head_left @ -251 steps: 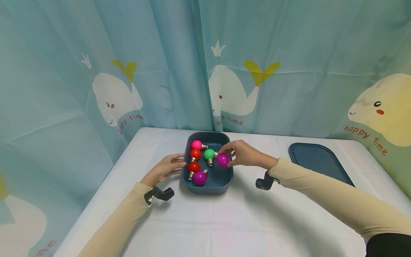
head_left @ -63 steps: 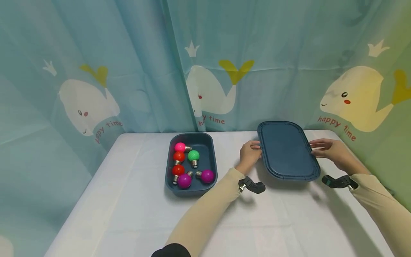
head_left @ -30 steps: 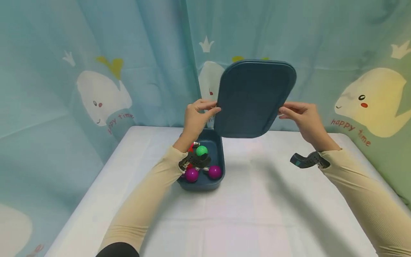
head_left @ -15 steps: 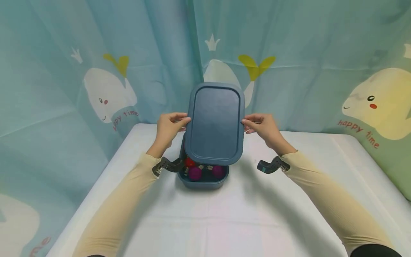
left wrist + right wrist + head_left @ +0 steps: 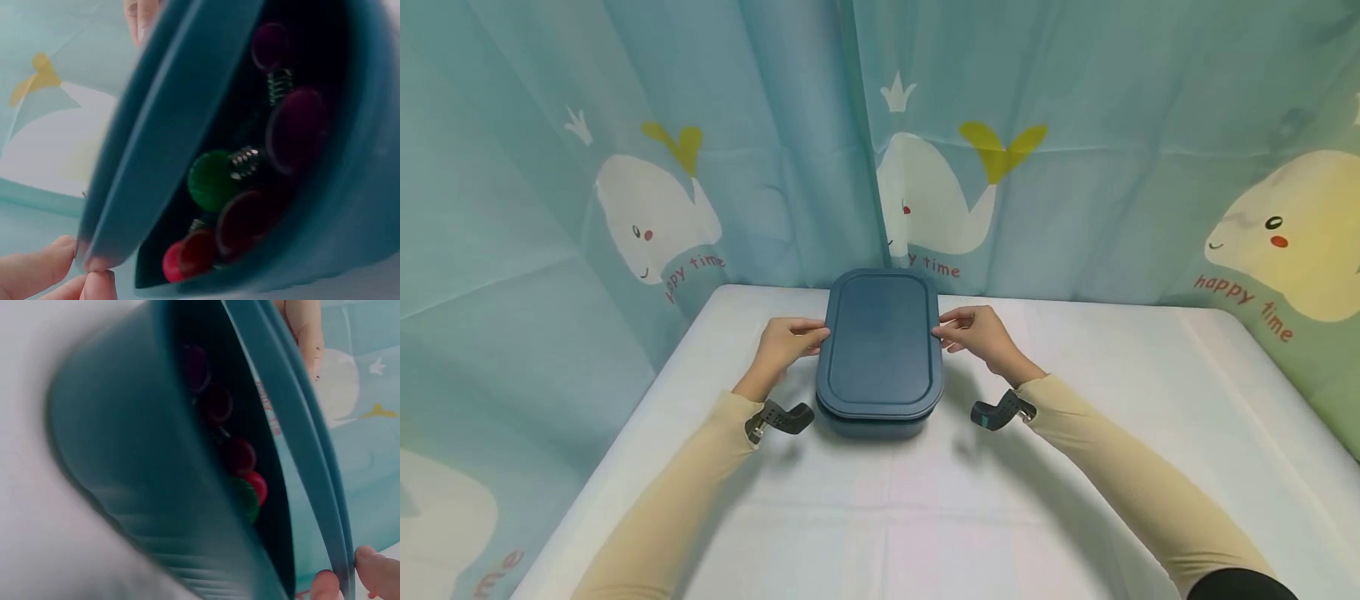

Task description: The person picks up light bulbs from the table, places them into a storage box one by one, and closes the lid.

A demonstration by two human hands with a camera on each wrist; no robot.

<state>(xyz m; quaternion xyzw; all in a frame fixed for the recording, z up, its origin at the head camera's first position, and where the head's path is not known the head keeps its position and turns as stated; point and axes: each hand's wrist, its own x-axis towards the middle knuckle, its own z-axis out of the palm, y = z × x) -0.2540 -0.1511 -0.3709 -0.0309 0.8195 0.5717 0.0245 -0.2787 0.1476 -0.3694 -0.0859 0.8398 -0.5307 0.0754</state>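
A dark blue lid (image 5: 883, 342) hovers over a matching blue box (image 5: 871, 429) on the table. My left hand (image 5: 782, 348) pinches the lid's left edge between thumb and fingers, and my right hand (image 5: 981, 335) pinches the right edge. Both wrist views show a gap between lid and box rim. Through it, the left wrist view shows a green light bulb (image 5: 211, 181), a purple bulb (image 5: 299, 130) and a dark red bulb (image 5: 245, 222) lying inside. From the head view the lid hides the bulbs.
A white cloth (image 5: 955, 517) covers the table under the box. Behind it hangs a blue-green curtain (image 5: 1075, 217) printed with whales, close to the table's back edge. A dark band with a small camera mount (image 5: 1003, 410) sits on my right wrist.
My right hand set a purple bulb in the box earlier. Both hands then lifted the lid from the right, carried it left and lowered it from a tilt to nearly flat above the box.
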